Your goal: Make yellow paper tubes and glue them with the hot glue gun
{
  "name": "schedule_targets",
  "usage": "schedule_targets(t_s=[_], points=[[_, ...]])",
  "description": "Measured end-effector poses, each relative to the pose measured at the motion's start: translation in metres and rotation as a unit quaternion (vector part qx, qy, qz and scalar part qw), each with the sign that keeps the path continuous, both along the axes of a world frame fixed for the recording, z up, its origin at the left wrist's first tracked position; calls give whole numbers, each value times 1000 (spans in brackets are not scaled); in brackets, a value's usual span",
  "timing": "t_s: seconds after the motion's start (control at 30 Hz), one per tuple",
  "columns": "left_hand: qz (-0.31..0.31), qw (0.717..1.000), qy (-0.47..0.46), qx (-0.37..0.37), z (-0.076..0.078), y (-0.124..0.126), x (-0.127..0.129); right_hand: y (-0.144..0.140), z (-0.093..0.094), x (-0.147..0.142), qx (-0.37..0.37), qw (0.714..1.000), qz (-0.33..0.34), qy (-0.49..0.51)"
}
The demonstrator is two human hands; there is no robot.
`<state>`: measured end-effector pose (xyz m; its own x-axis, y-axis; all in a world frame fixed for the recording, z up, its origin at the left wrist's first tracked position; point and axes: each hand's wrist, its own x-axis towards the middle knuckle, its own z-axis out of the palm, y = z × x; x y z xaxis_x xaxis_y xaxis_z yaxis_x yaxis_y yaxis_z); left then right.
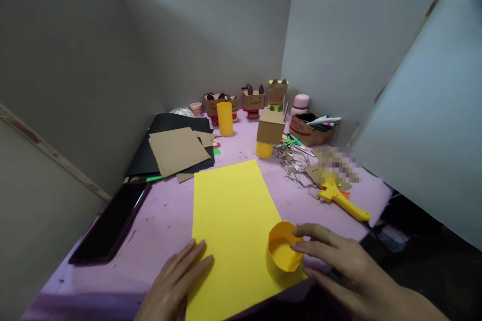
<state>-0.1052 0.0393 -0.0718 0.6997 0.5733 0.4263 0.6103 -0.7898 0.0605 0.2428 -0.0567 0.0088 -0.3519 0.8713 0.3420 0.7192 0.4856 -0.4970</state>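
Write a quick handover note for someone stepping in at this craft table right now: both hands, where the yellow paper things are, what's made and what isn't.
Left hand: flat, open, pressing the yellow sheet near its front edge.
Right hand: fingers around the rolled yellow paper cup, which stands on the sheet's right corner.
Done: cup rolled; box figures stand at the back.
Left: this cup has no box on it, unlike the box-topped cup mid-table. Yellow cutter lies to the right.

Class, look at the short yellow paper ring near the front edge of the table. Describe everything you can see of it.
The yellow paper ring is a short, open-topped tube of rolled yellow paper, its rim slightly angular rather than perfectly round. It stands upright on the near right corner of the large yellow sheet, matching it in colour. The right hand has fingertips on its rim and side. The left hand lies flat on the sheet's near left edge, apart from the ring. Nothing can be seen inside it.
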Motion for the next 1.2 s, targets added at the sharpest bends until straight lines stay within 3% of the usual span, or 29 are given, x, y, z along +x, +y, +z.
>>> schedule_targets(t_s=[0.1,0.2,0.27,0.33,0.5,0.6,0.67,0.73,0.9,1.1,1.2], points=[[39,999,27,-12,15,-7,0,0,0,6,-25,1000,-15,6],[28,999,19,-3,24,-13,17,2,-3,6,-58,998,-12,-23],[-16,1000,12,9,24,-16,38,3,-5,3,-64,997,-10,-39],[-121,992,1,44,24,-19,63,4,-7,2,-57,997,-7,-42],[-133,986,80,-68,36,-20,113,5,-9,10,-20,1000,-21,0],[-105,979,97,-147,47,-20,127,6,-9,20,5,999,-53,-3],[-100,975,113,-163,48,-19,130,6,-9,25,26,996,-82,-2],[-107,976,112,-150,44,-19,128,6,-6,25,33,996,-80,4],[-94,992,65,-50,18,-23,111,3,4,7,42,999,4,-7],[-69,997,27,1,-22,-24,98,2,4,-13,93,990,10,-105],[-66,997,40,6,-31,-21,99,3,2,-15,93,988,14,-122]])
